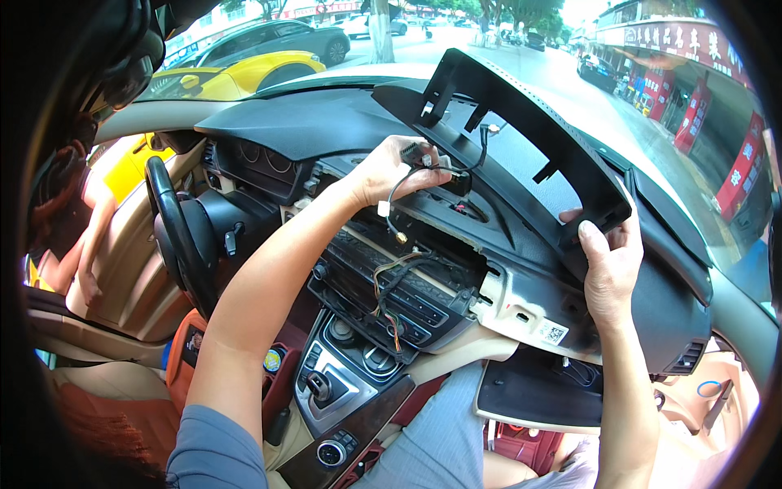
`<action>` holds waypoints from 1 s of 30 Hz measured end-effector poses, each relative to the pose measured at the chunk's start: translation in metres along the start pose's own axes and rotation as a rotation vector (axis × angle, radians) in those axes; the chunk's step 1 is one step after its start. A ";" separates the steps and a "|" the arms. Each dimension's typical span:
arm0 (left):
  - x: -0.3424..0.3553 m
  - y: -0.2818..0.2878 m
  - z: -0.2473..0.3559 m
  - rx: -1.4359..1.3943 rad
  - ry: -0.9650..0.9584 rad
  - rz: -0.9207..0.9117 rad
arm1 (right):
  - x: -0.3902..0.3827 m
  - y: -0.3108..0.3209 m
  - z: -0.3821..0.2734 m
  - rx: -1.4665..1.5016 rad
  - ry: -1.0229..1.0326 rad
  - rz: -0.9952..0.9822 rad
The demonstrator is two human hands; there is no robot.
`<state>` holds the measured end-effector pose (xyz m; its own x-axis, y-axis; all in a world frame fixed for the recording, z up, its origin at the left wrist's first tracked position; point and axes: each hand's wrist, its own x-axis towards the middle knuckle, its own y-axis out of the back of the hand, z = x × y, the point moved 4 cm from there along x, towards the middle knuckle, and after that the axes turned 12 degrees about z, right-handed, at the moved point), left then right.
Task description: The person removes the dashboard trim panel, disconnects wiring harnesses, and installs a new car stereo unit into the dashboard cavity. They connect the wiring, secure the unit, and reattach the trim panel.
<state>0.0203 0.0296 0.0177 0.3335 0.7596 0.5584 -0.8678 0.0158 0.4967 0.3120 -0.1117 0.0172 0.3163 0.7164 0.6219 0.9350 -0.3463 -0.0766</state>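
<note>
My right hand (611,265) grips the lower right corner of a black rectangular trim frame (533,122), thumb in front. The frame is tilted above the dashboard (301,118), close to the windshield. My left hand (399,173) is closed on a bunch of black wiring connectors (417,155) beside the frame's left end. A thin black cable (484,151) loops from that bunch up to the frame's edge. Another lead with a white tag (383,209) and a brass-coloured tip (401,238) dangles below my left hand. Whether the cable is fixed to the frame I cannot tell.
The opened centre dash shows loose coloured wires (391,281) over the control panel (411,306). Left stands the steering wheel (175,236); below is the gear selector (320,387). Another person's arm (94,236) shows at the driver's door. An open glovebox (533,391) hangs right.
</note>
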 end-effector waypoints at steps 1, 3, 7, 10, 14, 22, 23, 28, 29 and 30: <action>0.000 -0.002 0.000 -0.010 -0.007 -0.002 | 0.000 0.000 0.001 0.005 -0.004 0.001; -0.005 0.002 0.001 0.008 -0.060 -0.008 | -0.006 -0.003 0.001 0.019 -0.026 0.013; -0.008 0.001 0.013 0.091 -0.473 0.116 | -0.003 -0.002 0.000 0.006 -0.024 0.008; -0.012 -0.001 0.016 0.079 -0.606 0.132 | 0.000 -0.002 -0.001 0.020 -0.033 0.000; -0.013 0.000 0.015 0.077 -0.579 0.088 | 0.001 -0.002 0.001 0.036 -0.060 0.009; -0.005 -0.001 0.003 -0.014 -0.386 0.111 | -0.016 -0.018 0.007 0.198 -0.117 0.013; -0.004 0.000 0.000 0.023 -0.372 0.119 | -0.019 -0.023 0.008 0.231 -0.125 0.028; 0.001 -0.003 -0.015 0.046 -0.305 0.170 | -0.025 -0.035 0.002 0.225 -0.030 0.039; 0.004 -0.002 -0.015 0.122 -0.394 0.188 | -0.024 -0.038 0.001 0.241 -0.007 0.028; 0.007 -0.001 -0.014 0.211 -0.498 0.188 | -0.023 -0.040 0.000 0.258 0.022 0.011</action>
<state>0.0184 0.0443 0.0118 0.3578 0.3383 0.8704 -0.8537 -0.2591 0.4517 0.2673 -0.1146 0.0062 0.3260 0.6992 0.6363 0.9423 -0.1864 -0.2780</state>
